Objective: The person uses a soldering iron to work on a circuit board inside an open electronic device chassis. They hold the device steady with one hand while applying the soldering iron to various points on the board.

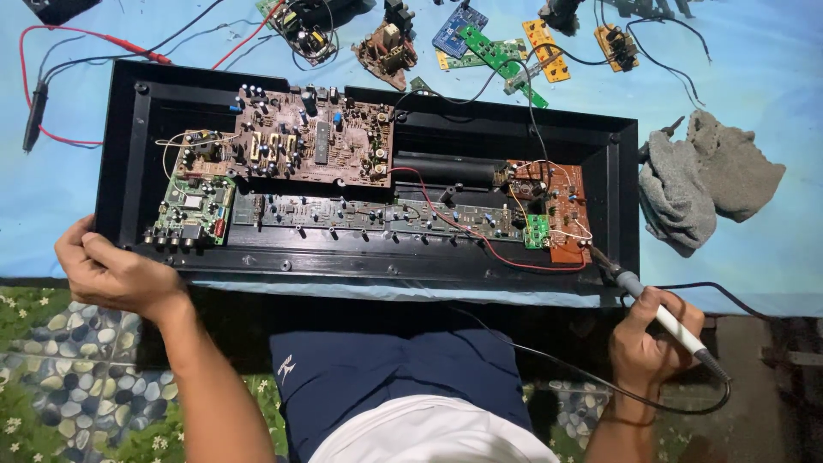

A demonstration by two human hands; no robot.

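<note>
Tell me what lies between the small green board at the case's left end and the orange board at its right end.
In the head view, a long narrow circuit board spans from the green board to the orange board.

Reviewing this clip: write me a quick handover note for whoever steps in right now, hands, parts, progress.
Left hand grips the near-left corner of the open black casing, steadying it.
Right hand holds the soldering iron like a pen, tip at the orange-brown board at the casing's right end.
Boards and wiring lie exposed inside; spare boards and a grey cloth sit on the blue mat.
How many joints are done or left cannot be told.
</note>
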